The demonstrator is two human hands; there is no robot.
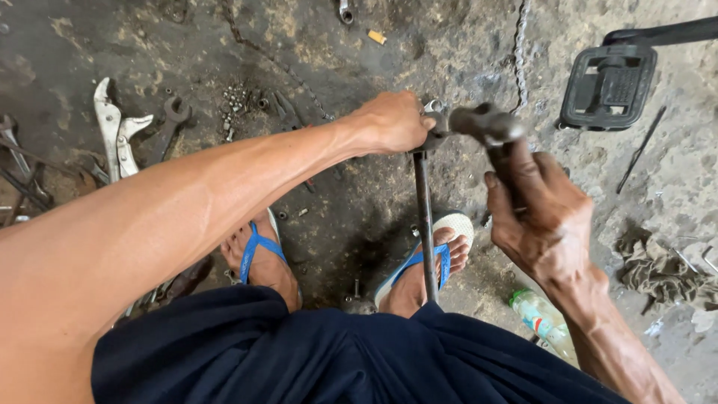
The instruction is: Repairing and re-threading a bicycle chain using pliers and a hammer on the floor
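Left hand: closed in a fist around the top end of a dark metal rod. The fingers are curled fully under and mostly hidden behind the back of the hand; only the knuckles show.

Rod: thin, straight, dull grey-black, and greasy in look. It stands nearly upright, running from the left fingers down between the two feet to the dark shorts at the bottom edge of the view. At its top, just beside the left fingers, sits a small bright metal fitting; its exact form cannot be told.

Right hand: wrapped tightly around the handle of a hammer. The fingers are shut on the handle, thumb laid along its side. The hammer head is dark, worn and rounded, and lies just above the right fingers, touching or almost touching the rod's top fitting; which of the two cannot be told.

Surroundings: stained concrete floor. Well to the left of the left fingers lie locking pliers and a spanner. Beyond the right fingers, a black bicycle pedal and a length of chain. Below the right wrist, a plastic bottle and a dirty rag. Both feet wear blue-strapped sandals.
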